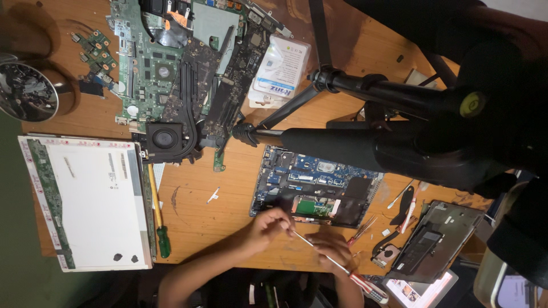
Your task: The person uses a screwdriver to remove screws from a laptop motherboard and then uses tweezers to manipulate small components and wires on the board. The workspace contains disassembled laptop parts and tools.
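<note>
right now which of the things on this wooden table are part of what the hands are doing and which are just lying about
In hand:
- left hand pinching the shaft tip
- right hand on the thin red-handled screwdriver
- opened blue laptop board just beyond the hands

Lying about:
- white flat screen panel
- green-handled screwdriver
- green motherboard with black fan
- black camera tripod
- round metal dish

Dim, warm indoor light; the white rectangular display panel (91, 199) glares slightly. The black tripod (388, 137) looms dark and soft-focused, and the left edge falls into shadow.
</note>
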